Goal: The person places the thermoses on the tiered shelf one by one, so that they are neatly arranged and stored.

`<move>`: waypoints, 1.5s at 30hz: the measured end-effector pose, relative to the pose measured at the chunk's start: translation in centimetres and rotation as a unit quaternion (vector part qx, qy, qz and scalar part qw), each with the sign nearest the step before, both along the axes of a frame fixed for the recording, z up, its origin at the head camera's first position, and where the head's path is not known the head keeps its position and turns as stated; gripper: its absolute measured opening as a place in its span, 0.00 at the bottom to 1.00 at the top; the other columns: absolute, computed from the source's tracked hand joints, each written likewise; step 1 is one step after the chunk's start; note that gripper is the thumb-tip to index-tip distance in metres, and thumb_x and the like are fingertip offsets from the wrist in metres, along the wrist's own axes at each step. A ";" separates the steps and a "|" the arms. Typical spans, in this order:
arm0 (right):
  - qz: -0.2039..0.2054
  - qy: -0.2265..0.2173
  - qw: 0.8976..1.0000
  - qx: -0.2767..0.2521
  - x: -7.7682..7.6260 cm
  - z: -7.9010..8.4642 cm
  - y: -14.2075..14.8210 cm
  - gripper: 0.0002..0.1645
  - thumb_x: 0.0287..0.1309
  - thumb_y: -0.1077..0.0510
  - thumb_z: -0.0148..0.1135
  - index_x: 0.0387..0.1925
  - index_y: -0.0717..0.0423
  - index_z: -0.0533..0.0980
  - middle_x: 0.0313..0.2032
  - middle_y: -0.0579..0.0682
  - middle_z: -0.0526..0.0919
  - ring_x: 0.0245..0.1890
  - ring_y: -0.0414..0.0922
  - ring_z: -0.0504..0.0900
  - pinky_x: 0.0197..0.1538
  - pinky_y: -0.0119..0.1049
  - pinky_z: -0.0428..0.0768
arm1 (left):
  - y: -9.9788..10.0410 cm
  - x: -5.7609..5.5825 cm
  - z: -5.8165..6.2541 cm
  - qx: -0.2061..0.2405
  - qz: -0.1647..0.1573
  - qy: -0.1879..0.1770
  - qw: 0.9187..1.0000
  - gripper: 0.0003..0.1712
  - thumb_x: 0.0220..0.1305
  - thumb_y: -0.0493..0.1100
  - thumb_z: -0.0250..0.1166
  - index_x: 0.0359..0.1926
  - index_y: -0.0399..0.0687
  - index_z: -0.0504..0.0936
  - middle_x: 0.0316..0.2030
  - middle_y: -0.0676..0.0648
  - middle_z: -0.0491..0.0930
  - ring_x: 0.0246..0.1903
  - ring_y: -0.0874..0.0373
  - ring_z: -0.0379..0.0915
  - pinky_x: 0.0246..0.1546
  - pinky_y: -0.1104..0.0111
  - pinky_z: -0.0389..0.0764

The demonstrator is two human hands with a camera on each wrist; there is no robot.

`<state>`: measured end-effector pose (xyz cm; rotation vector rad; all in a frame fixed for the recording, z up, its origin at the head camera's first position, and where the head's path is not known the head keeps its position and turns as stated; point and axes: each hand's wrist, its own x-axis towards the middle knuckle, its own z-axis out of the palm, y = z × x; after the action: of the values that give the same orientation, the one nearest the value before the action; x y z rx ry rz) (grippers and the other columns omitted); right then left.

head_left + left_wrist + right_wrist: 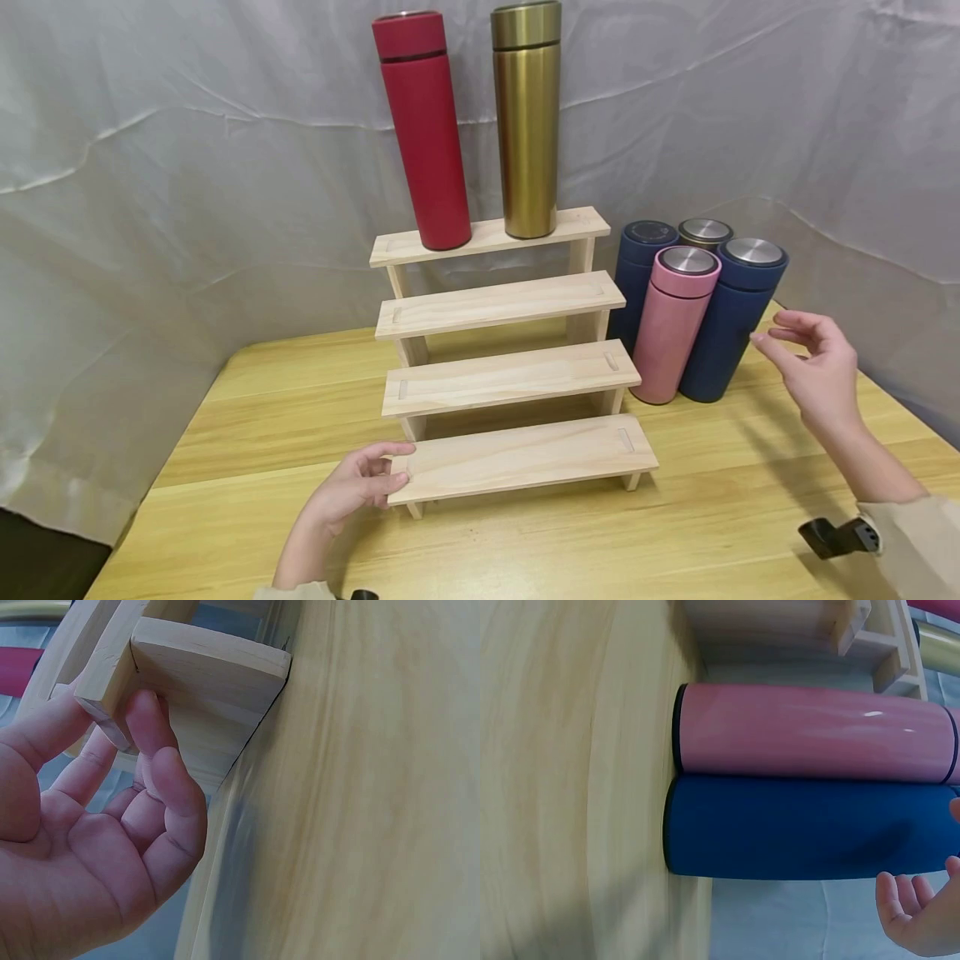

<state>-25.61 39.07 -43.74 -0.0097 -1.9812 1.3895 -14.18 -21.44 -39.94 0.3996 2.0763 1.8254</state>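
One left hand [348, 490] pinches the pale wooden stair-shaped stand [510, 380], maybe to steady it; the half-open right hand [823, 375] holds nothing.

Six bottles [426, 150], one rack [510, 379]

By colour: one red bottle [423, 125], one gold bottle [528, 137], one pink bottle [672, 333], two blue bottles [731, 333] and one mostly hidden bottle [705, 231], its colour hard to tell. Two stand on the rack, four beside it. Of those four, three have silver tops [688, 260] and one a dark top [651, 232]. The rack has four steps [517, 454]. One left hand [356, 487], one right hand [821, 367]. Two sleeves [911, 533], two black wrist devices [828, 537]. One table [277, 417]. How many sheets make the grey cloth [285, 208] cannot be told.
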 end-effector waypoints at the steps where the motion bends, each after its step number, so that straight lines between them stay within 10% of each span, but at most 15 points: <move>1: -0.002 -0.002 1.000 0.006 -0.1 0.0 0.1 0.29 0.43 0.63 0.69 0.51 0.54 0.71 0.47 0.53 0.74 0.44 0.41 0.74 0.32 0.21 0.73 | 0.0 0.0 0.0 0.001 -0.001 0.000 1.000 0.27 0.56 0.35 0.61 0.55 0.27 0.65 0.21 0.52 0.63 0.16 0.67 0.62 0.26 0.71 0.74; 21: 0.056 -0.130 0.989 0.049 -2.1 2.2 -1.2 0.52 0.46 0.53 0.68 0.66 0.38 0.47 0.58 0.49 0.61 0.53 0.41 0.63 0.45 0.24 0.69 | -0.1 0.0 -0.1 0.002 -0.005 0.002 1.000 0.27 0.56 0.35 0.61 0.55 0.27 0.64 0.21 0.52 0.63 0.16 0.67 0.62 0.26 0.71 0.74; 31: 0.090 -0.177 0.979 0.052 3.7 9.4 -8.3 0.50 0.53 0.56 0.62 0.67 0.53 0.40 0.53 0.59 0.59 0.51 0.51 0.60 0.51 0.39 0.65 | 0.0 0.0 0.0 -0.005 0.005 -0.007 1.000 0.27 0.55 0.35 0.61 0.55 0.28 0.65 0.22 0.51 0.64 0.16 0.66 0.62 0.26 0.70 0.74; 37: 0.111 -0.174 0.977 0.046 3.8 9.8 -8.9 0.50 0.54 0.58 0.61 0.67 0.54 0.39 0.61 0.67 0.49 0.58 0.57 0.55 0.59 0.53 0.55 | 0.0 0.0 0.0 -0.009 0.010 -0.014 1.000 0.27 0.55 0.36 0.62 0.55 0.29 0.66 0.21 0.51 0.64 0.16 0.66 0.62 0.27 0.69 0.74; 45: 0.074 -0.156 0.983 0.055 2.7 8.2 -7.7 0.49 0.49 0.56 0.65 0.67 0.49 0.48 0.55 0.58 0.60 0.50 0.44 0.64 0.53 0.37 0.65 | 0.0 -0.1 0.0 -0.007 0.009 -0.016 1.000 0.27 0.56 0.36 0.61 0.55 0.29 0.66 0.21 0.52 0.64 0.16 0.66 0.62 0.27 0.70 0.74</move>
<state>-22.92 31.35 -35.53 -0.0325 -2.3579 1.4395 -14.27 -21.42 -39.91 0.3485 2.0772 1.8135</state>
